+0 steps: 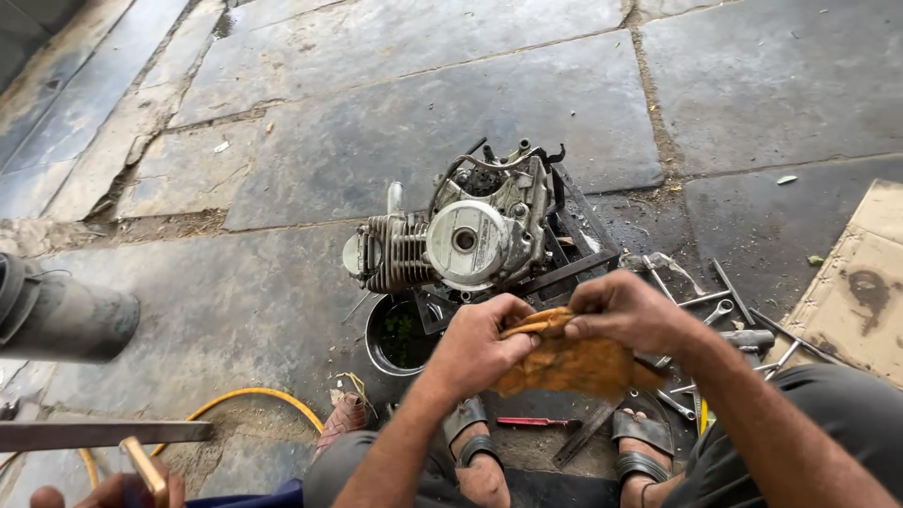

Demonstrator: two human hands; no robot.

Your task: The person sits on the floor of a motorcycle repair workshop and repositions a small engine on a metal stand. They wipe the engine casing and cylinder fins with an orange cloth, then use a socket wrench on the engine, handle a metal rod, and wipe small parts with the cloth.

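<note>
A crumpled, orange-brown cloth rag (569, 362), stained and dull, hangs bunched in the air above the stone-slab floor, not touching it. Its upper edge is pulled into a narrow twisted ridge, pinched at one end by the left hand (480, 343) and at the other by the right hand (625, 309). Below that ridge the fabric sags in loose, wrinkled folds, widening toward the lower right, where a ragged corner droops over the sandalled feet.
</note>
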